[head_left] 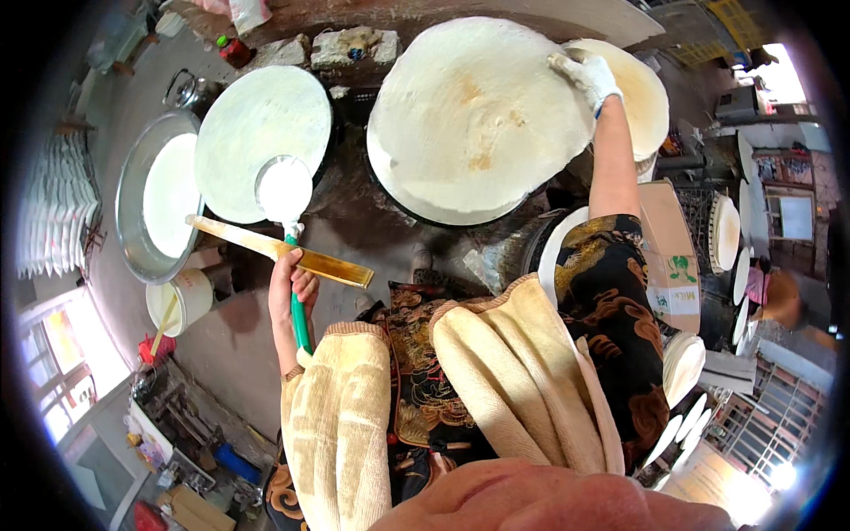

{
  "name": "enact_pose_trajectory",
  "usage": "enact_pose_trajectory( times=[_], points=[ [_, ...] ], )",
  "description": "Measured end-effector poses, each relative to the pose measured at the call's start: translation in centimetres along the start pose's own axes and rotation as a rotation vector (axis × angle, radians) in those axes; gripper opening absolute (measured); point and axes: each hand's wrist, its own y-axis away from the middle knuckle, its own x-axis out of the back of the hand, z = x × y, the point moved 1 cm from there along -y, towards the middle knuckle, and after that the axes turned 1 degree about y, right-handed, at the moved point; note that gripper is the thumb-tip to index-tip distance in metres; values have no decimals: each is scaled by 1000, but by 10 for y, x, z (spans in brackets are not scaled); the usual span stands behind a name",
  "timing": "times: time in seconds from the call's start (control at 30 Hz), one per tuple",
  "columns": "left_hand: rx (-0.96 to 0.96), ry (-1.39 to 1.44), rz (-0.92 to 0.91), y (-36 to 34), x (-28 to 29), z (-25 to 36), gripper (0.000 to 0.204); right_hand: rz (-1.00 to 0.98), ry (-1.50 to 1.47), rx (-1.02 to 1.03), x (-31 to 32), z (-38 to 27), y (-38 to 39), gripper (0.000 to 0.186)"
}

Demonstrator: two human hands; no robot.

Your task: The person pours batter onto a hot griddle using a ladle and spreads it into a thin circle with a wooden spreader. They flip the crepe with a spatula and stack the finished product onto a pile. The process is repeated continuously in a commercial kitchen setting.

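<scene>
Head view, the only one. Left hand (303,285): bare, wrist nearly upright, fingers wrapped round the green handle of a ladle (283,188) with a flat wooden stick (274,248) clamped crosswise under the thumb. Ladle bowl sits at the lower right edge of the left pale round (257,124); touching or just above, can't tell. Stick's pale end points at the metal basin (127,208).

Right hand (595,80): white glove, arm extended forward, elbow nearly straight, forearm bare below a black patterned sleeve (611,301). Fingers on the upper right edge of the large browned sheet (469,115); pinched or just laid on, can't tell. Sheet lies on the right griddle (443,219), dark rim showing at the lower edge.

Counts: 1 ladle, 1 stick, 1 basin with white liquid, 1 kettle (197,94), 1 white bucket (188,301), 1 cardboard box (670,257) by the right elbow, 1 stack of rounds (645,102) just beside the glove. More rounds far right, too warped to count.
</scene>
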Motion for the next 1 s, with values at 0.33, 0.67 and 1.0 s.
enact_pose_trajectory(
  times=[0.33, 0.67, 1.0],
  points=[
    [16, -9, -185, 35, -3, -6, 16, 1110, 267, 209, 223, 23, 102, 29],
    [2, -89, -165, 37, -16, -7, 15, 634, 999, -120, 81, 130, 86, 30],
    [-7, -94, -84, 29, -29, -12, 14, 478, 896, -304, -38, 217, 67, 39]
  ],
)
